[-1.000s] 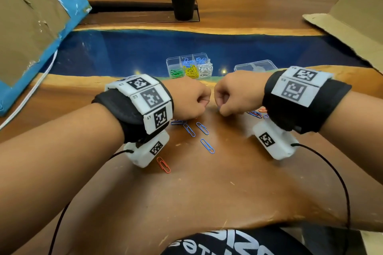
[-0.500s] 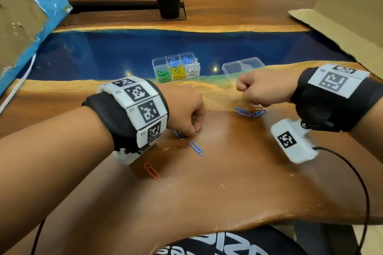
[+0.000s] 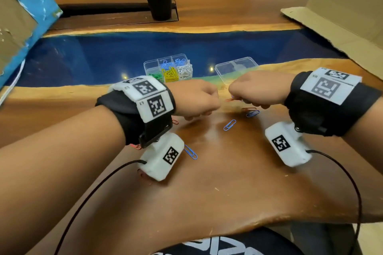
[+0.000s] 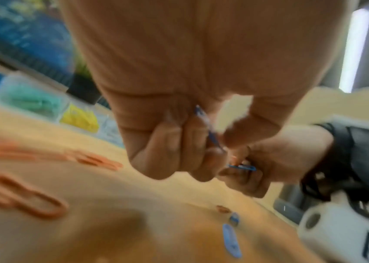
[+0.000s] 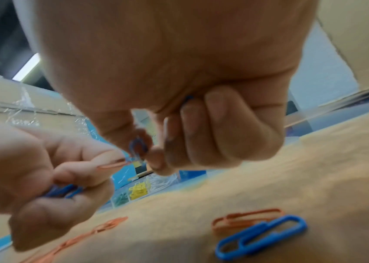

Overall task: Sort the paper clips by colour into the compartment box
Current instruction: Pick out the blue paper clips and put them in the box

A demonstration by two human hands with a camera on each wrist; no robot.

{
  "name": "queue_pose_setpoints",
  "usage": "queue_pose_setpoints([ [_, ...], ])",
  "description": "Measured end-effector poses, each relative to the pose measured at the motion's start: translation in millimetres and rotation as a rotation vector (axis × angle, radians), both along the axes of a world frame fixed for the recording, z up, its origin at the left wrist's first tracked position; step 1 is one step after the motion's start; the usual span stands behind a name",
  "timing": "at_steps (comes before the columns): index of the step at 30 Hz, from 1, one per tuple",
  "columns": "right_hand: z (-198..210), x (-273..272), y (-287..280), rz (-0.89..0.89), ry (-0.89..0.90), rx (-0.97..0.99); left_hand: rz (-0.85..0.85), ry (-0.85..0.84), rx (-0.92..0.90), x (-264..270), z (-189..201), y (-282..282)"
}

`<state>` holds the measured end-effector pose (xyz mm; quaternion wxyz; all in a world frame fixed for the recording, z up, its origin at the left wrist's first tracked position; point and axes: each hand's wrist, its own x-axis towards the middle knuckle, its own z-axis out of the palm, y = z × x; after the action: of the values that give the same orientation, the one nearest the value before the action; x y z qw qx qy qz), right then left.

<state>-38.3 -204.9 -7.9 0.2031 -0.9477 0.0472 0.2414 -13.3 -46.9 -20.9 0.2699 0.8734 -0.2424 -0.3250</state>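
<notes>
My left hand (image 3: 196,99) and right hand (image 3: 255,91) meet as fists just above the wooden table. The left hand (image 5: 43,178) pinches an orange paper clip (image 5: 111,164) and keeps blue clips (image 5: 61,191) curled in its palm. That orange clip joins a blue clip (image 5: 137,147) pinched by the right hand (image 5: 201,138). The clear compartment box (image 3: 152,64) stands behind, with green, yellow, white and blue clips in separate cells. Loose blue clips (image 3: 229,125) and orange clips (image 3: 248,108) lie on the table.
The box's clear lid (image 3: 236,68) lies to the right of the box. A potted plant (image 3: 159,2) stands at the back. Cardboard sheets lean at the far left (image 3: 16,27) and the far right (image 3: 342,16). Another blue clip (image 3: 190,151) lies by my left wrist camera.
The two hands have come together from being apart. My left hand rose off the table with blue clips, and my right hand moved left from beside the lid.
</notes>
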Motion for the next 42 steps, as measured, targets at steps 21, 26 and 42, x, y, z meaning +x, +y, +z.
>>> queue_pose_setpoints([
  [21, -19, -9, -44, -0.265, 0.002, 0.327, -0.233, -0.486, 0.320, -4, -9, -43],
  [26, -20, -14, -54, -0.378, 0.038, 0.553, -0.218, -0.451, 0.358, -4, -9, -38],
  [42, -18, -26, -44, 0.115, -0.053, -0.066, 0.056, -0.048, 0.175, 7, -5, -25],
])
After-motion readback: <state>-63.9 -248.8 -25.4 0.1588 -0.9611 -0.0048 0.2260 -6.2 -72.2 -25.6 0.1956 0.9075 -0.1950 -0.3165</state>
